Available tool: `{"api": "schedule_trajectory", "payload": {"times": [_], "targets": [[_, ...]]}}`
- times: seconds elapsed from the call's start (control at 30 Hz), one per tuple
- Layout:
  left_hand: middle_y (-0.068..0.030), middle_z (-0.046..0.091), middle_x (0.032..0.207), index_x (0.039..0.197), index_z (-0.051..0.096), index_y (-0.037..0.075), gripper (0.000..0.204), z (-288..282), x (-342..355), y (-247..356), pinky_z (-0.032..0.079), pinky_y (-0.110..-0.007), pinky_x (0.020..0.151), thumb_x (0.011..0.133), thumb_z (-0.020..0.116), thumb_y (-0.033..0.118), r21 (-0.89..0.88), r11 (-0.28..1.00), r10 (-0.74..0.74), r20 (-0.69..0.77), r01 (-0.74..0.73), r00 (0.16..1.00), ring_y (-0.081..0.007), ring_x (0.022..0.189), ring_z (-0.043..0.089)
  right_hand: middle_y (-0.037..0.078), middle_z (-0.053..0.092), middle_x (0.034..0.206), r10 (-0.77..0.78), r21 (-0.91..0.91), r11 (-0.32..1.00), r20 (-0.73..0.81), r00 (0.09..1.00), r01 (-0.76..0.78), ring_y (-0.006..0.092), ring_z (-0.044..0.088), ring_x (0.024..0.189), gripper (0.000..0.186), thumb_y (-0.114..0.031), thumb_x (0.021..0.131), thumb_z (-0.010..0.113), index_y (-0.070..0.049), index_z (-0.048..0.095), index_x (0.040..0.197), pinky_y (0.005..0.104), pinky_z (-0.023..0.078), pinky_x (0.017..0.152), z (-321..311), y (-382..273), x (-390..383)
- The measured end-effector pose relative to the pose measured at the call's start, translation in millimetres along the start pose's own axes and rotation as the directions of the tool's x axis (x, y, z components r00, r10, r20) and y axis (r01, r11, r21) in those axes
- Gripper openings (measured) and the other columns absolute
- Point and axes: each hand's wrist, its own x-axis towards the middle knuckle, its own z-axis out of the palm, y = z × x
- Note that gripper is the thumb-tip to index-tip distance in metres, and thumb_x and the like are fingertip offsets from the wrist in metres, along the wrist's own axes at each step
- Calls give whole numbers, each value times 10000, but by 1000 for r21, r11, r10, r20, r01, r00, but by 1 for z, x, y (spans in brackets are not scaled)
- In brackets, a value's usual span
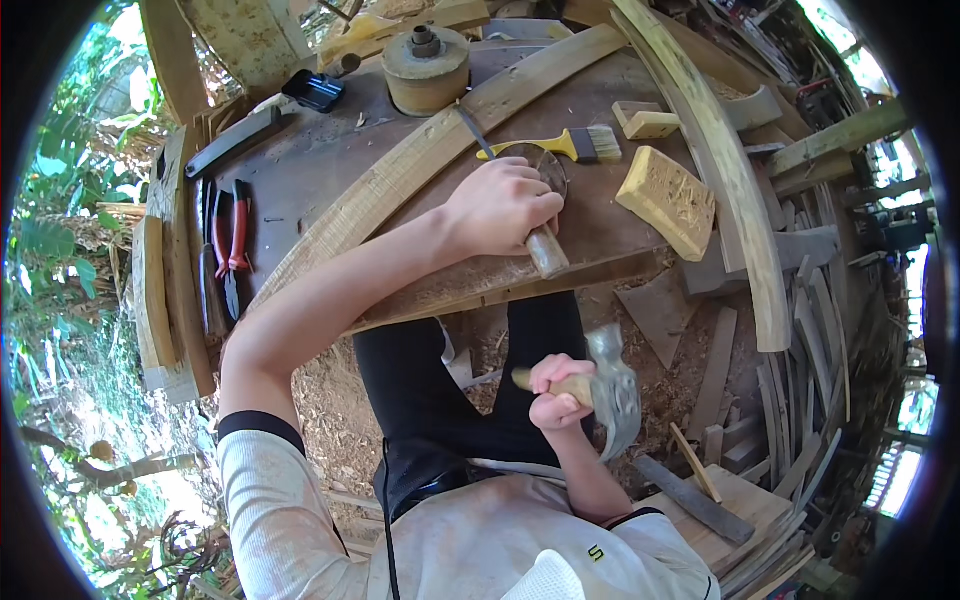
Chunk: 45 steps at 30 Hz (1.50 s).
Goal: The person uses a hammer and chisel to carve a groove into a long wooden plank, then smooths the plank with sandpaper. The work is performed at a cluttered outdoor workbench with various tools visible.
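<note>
Brown bench (335,150), shavings-strewn ground (335,415); left hand (503,207) gripping wooden handle (547,254); right hand (558,393) gripping hammer (616,392).

Hammer (616,392), wooden-handled tool (547,254), both gripped

Open-sided woodworking workshop around me, shown by the hammer (618,395) I hold, pliers (239,232) and paintbrush (578,145) on the worktop (325,165), shavings (325,420) underfoot, and stacked timber strips (812,325).

A hand could slide between the red-handled pliers (238,232) and the long curved plank (400,172) at the workbench (320,165)'s left side. The left hand (505,207) blocks the near edge's middle. The paintbrush (578,145) and yellow wood block (668,203) leave a small gap.
</note>
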Motion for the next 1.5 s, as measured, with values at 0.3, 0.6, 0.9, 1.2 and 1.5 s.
{"api": "schedule_trajectory", "payload": {"times": [0.3,0.6,0.9,1.2,1.5], "targets": [[-6,666,748,776,657,164,227,0,-2,2,524,-387,748,656,840,223,21,1000,-2,-11,2,1000,-257,768,684,33,453,659,293,106,948,78,953,-300,125,439,483,497,-555,1132,475,-66,434,1057,259,413,440,12,-18,3],[-26,675,745,790,670,156,214,-1,-2,4,541,-402,785,679,834,236,20,999,-31,14,30,999,-274,784,702,29,464,681,471,53,877,105,876,-477,110,446,483,494,-533,1141,464,-52,476,1026,271,418,444,7,-14,5],[-27,682,768,798,661,153,231,-1,-5,2,538,-407,795,676,839,234,38,999,-34,17,33,999,-272,799,704,18,418,651,565,334,777,2,825,-533,143,415,447,647,-774,1046,461,-129,420,1056,313,429,425,23,-44,10],[-31,670,757,797,655,151,210,-2,0,3,533,-401,802,697,824,223,45,998,-38,8,37,999,-268,801,700,37,478,659,356,524,828,-218,909,-199,148,468,479,592,-665,1091,494,-81,461,998,315,438,455,41,-41,-7],[-13,637,722,764,634,157,194,-2,1,2,511,-385,745,695,812,194,61,998,-13,-51,16,999,-255,743,666,16,408,648,466,375,836,-98,879,-401,146,427,451,601,-714,1086,442,-113,449,1050,313,431,423,29,-31,3]]}}
